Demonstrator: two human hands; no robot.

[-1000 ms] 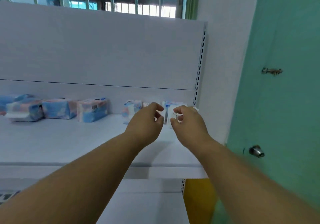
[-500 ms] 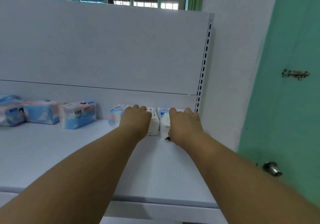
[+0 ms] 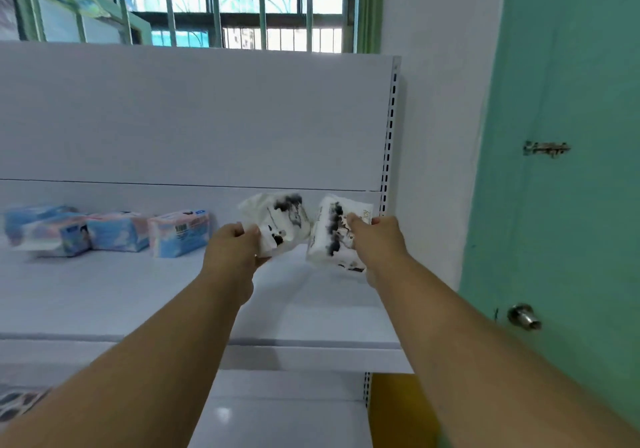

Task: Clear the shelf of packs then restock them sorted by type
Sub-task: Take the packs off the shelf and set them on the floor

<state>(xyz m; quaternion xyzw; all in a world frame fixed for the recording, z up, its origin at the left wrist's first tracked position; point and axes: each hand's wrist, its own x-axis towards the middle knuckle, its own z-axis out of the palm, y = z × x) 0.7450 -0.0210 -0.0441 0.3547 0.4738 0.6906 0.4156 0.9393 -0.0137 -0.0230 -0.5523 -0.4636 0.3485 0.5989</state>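
Two hands: each grips one white pack above the shelf [image 3: 311, 312]
Left hand [image 3: 231, 247]: clutching left white pack [image 3: 282, 221] (tilted)
Right hand [image 3: 376, 240]: clutching right white pack [image 3: 334, 236]
Far left: blue-pink packs [image 3: 178, 231] resting on shelf

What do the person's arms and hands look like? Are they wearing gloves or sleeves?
No gloves and no sleeves show. The left hand and right hand are both bare, and both forearms are bare all the way down to the bottom edge of the picture. No watch, bracelet or ring shows on the parts that can be seen. The picture is a bit blurry, so very small things could be missed.
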